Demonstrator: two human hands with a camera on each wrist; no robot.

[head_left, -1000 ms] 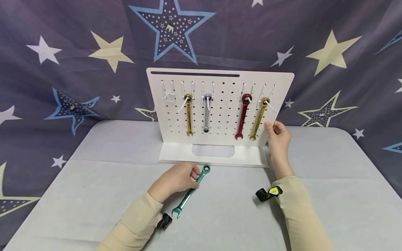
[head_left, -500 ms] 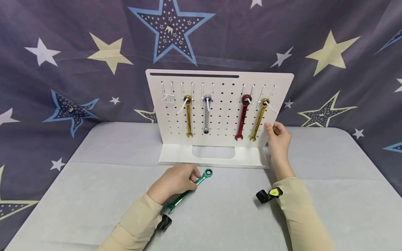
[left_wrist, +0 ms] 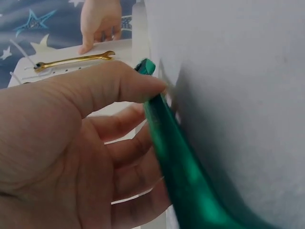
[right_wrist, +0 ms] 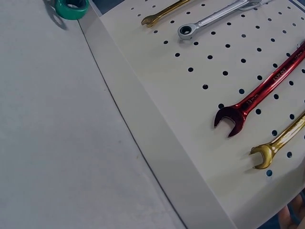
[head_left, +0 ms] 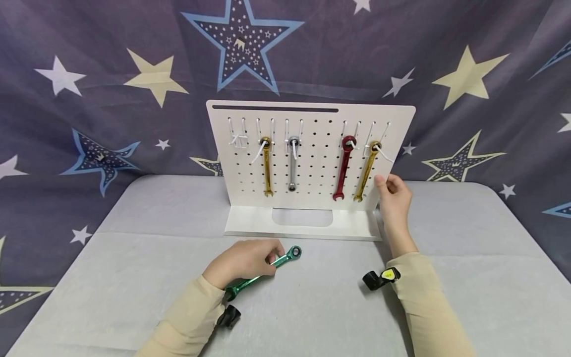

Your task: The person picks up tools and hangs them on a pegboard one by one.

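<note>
My left hand (head_left: 244, 262) pinches a green ratchet wrench (head_left: 280, 260) at its shaft, low over the table in front of the pegboard. The wrench's ring end points up and right; its other end lies by my left wrist, partly hidden there. In the left wrist view the thumb presses on the green wrench (left_wrist: 178, 157), fingers behind. At the right edge of the white pegboard (head_left: 374, 110), my right hand (head_left: 396, 210) grips the board, thumb in front and fingers round the back. The green ring end (right_wrist: 71, 12) shows at the top left of the right wrist view.
On the board's hooks hang a gold wrench (head_left: 267, 171), a silver wrench (head_left: 292, 166), a red wrench (head_left: 343, 168) and a second gold wrench (head_left: 366, 171). A white hook (head_left: 239, 140) at the far left holds nothing. The board's base (head_left: 250, 225) stands on the grey table (head_left: 321, 297).
My left hand has drawn back slightly toward me. The green wrench has turned in its fingers, its lower end swinging left toward my wrist. My right hand has kept its place on the board.
</note>
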